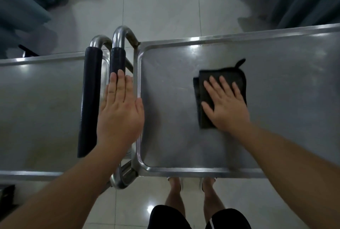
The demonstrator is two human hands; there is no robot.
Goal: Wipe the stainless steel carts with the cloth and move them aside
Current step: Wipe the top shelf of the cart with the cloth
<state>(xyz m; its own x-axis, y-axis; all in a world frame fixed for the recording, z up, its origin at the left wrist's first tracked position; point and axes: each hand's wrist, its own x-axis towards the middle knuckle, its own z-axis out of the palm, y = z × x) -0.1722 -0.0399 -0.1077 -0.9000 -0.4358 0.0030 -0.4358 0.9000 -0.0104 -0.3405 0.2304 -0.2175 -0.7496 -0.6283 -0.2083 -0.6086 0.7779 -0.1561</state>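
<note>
Two steel carts parked end to end, padded handles nearly touching in middle. Right cart (276, 48) getting wiped – folded dark cloth (223, 85) flat on top tray, roughly centre. Right hand (227, 103) on cloth, fingers spread and straight, palm pressing down, nothing gripped; forearm angled in from lower right. Left hand (120, 111) flat, fingers together and straight, lying along handle (117, 59) of right cart – probably bracing so it won't roll. Left cart (40, 103) untouched.
</note>
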